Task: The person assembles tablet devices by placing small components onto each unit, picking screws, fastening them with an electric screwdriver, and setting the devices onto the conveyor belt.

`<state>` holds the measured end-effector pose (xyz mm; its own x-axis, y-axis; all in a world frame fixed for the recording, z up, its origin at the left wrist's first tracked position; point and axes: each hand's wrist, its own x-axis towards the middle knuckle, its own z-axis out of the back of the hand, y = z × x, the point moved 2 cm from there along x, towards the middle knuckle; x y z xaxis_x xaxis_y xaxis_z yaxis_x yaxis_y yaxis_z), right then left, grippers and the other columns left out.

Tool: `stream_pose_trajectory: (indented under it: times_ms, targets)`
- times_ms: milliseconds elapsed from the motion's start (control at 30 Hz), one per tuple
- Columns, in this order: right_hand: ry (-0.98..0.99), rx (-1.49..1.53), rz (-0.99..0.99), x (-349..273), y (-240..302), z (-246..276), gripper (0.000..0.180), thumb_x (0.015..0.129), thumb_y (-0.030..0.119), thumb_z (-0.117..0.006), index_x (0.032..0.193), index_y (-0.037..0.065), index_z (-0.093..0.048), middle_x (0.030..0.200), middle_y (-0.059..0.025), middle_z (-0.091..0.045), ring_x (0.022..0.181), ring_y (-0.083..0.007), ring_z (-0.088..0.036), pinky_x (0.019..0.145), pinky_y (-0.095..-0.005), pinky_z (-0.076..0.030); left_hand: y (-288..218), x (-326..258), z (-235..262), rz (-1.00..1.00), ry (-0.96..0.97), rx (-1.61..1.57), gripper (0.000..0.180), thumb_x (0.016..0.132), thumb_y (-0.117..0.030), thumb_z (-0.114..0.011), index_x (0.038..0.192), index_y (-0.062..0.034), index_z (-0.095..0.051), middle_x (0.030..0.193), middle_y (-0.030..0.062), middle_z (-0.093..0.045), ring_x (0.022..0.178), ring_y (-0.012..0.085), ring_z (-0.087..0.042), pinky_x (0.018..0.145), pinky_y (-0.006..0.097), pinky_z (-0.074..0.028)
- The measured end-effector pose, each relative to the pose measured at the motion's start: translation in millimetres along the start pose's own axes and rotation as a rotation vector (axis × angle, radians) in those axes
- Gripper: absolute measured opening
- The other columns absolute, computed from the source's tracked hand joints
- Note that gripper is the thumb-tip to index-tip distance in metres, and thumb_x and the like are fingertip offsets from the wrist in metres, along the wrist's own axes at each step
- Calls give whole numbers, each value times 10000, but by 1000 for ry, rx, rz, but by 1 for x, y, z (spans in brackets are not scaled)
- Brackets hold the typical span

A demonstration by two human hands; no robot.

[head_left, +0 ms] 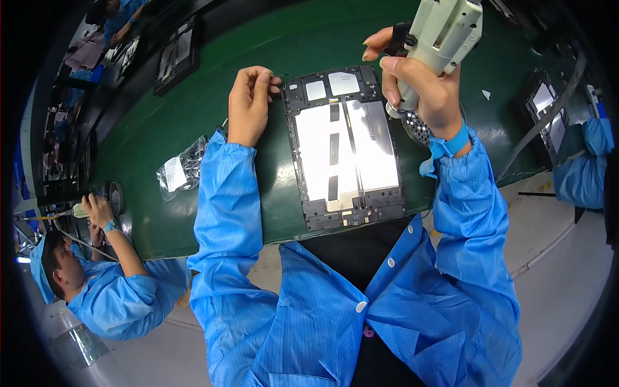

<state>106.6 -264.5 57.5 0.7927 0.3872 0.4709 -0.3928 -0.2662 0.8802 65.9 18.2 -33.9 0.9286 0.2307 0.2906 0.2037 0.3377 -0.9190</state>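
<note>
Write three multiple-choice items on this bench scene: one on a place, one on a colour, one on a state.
1. Where does the left hand rest?
A. at the left edge of the opened tablet
B. on the clear bag of small parts
C. on the lap

2. What colour is the work surface?
A. white
B. green
C. red

3. What is the right hand doing?
A. lying flat and empty
B. gripping a pale electric screwdriver
C. holding a cloth

Answers: 1 A, the fingertips sit by the tablet's upper left corner. 2 B, the belt under the tablet is dark green. 3 B, the fingers wrap around the tool's body above the tablet.
</note>
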Motion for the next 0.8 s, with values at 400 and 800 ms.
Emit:
stream_pose_trajectory:
  times_ms: [400,800]
  targets:
    - [23,83,56,0,-1,2,218,843,15,-622,1027,-67,-706,898,-168,-722,490,-126,-607,504,-265,-531,-16,-5,2,168,1,-160,247,927,-74,-732,1141,45,-696,1146,128,-722,1025,156,-680,944,261,-522]
    - [38,84,77,-4,1,3,212,859,16,-625,1041,-53,-711,896,-160,-725,515,-127,-621,484,-257,-515,-15,-6,-1,158,10,10,260,901,-143,-768,1106,15,-755,1146,133,-735,1065,182,-673,972,292,-509]
